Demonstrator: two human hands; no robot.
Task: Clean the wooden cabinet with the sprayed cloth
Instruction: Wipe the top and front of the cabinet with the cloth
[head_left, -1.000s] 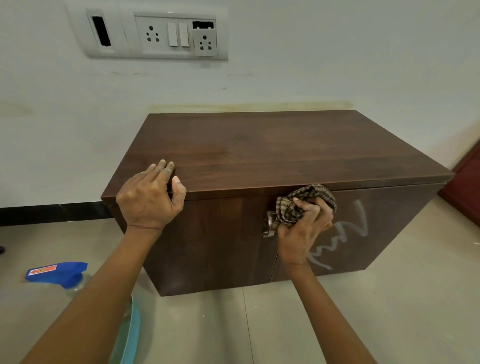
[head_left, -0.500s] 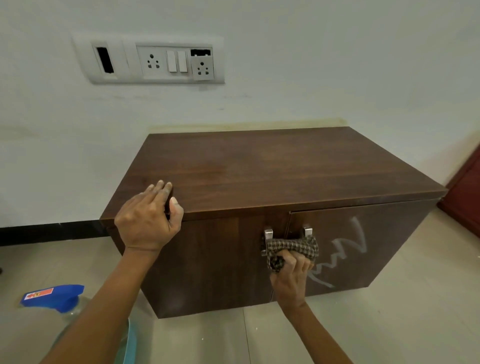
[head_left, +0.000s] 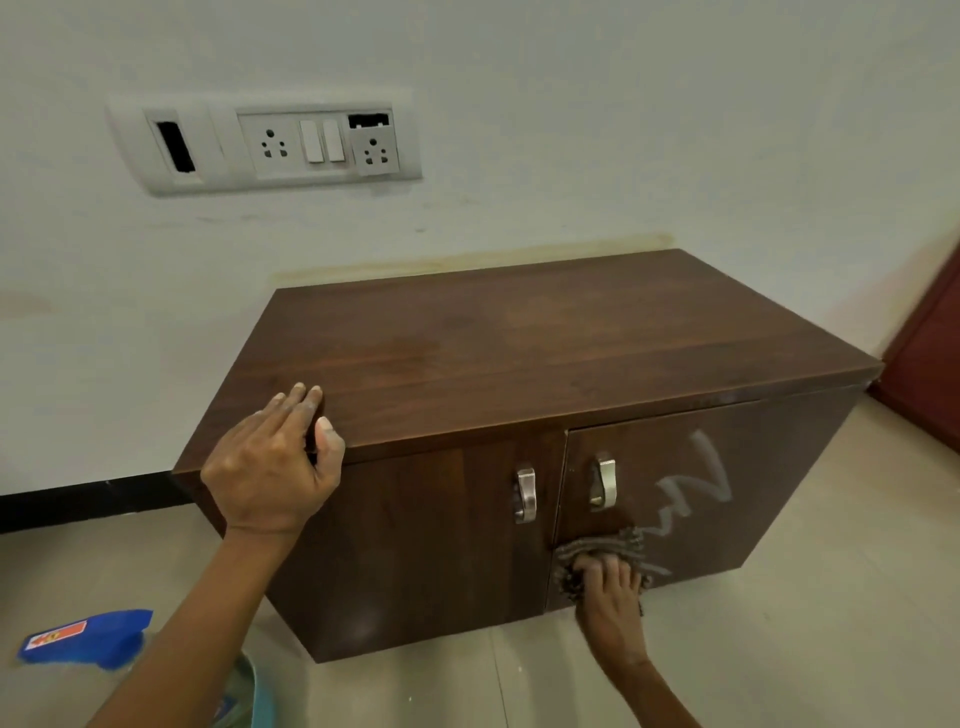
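- Setting: a white wall (head_left: 571, 130) with a socket-and-switch panel (head_left: 270, 143) and a tiled floor (head_left: 779, 649). The wooden cabinet (head_left: 519, 338) stands against the wall, and a blue spray bottle (head_left: 88, 636) lies on the floor at its 8 o'clock.
- The left hand (head_left: 270, 467) rests on the cabinet top's front-left edge. Its fingers are straight and together and its thumb hangs over the front. We read it as a brace.
- The right hand (head_left: 610, 587) has its fingers curled on the checked cloth (head_left: 602, 551). It presses the cloth to the right door's lower left corner, below the door handle (head_left: 604, 483).
- Key relation: the white spray scribble (head_left: 691, 493) lies at 1 o'clock from the right fingers, and its lower tail seems to meet the cloth. Its long axis runs from 7 to 1 o'clock. The right hand is far nearer.
- Change: within the last second the cloth has moved from the door's top edge, across the handles, down to this corner. The left hand has kept its place.
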